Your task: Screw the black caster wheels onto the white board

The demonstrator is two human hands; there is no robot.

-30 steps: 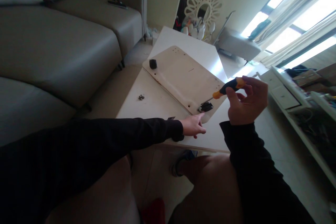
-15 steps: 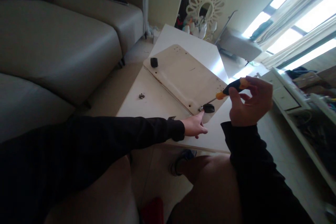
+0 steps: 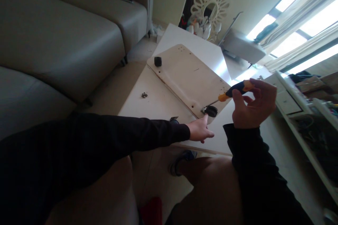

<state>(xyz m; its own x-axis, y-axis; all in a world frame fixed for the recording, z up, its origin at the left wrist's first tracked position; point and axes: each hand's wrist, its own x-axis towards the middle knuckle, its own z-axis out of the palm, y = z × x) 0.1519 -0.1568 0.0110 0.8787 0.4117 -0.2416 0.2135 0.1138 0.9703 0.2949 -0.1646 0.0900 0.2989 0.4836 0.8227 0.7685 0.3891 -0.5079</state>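
Note:
A yellow-and-black screwdriver is gripped by its handle end in my right hand. Its shaft slants down to the mount of a black caster wheel at the near corner of a cream board. My left hand reaches in from the left, with one finger extended against the caster. The other fingers look loosely bent, and nothing shows in them. Another black caster sits at the board's far left corner. A small pile of screws lies on the white table.
A small dark object lies near my left forearm on the table. The grey sofa stands to the left, a white cabinet to the right. White lamps and a round mirror are behind the table.
The whole view has shifted slightly to the right. My left finger still touches the caster, which seems turned a little. The screwdriver stays at the mount in my right hand.

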